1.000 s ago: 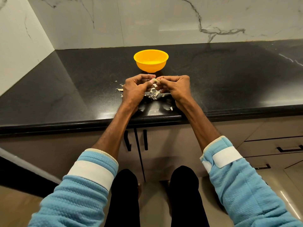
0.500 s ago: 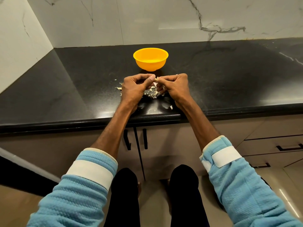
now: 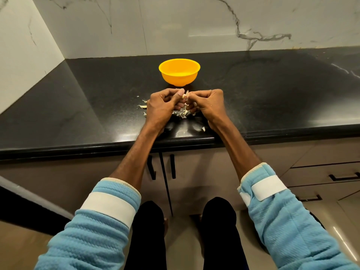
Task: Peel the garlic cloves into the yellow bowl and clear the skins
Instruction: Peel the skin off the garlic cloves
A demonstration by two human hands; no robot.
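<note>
Mid-peel: left hand (image 3: 163,106) & right hand (image 3: 207,105) both pinch garlic clove (image 3: 186,95) just in front of yellow bowl (image 3: 179,79); bowl contents unclear. Skins (image 3: 182,114) litter countertop (image 3: 97,98), not yet cleared

Home kitchen: black stone countertop (image 3: 272,98), marble backsplash (image 3: 194,24), cabinets (image 3: 321,172).

I face a glossy black stone table (image 3: 78,106) set in a corner. Far wall (image 3: 194,26) white marble, grey veins; left wall (image 3: 23,55) plain white. Below the near edge: grey-brown cabinet doors (image 3: 194,172), black bar handles (image 3: 172,166), drawers (image 3: 321,172) to the right. Shiny beige floor tiles (image 3: 348,217). Light glare on table and floor.
</note>
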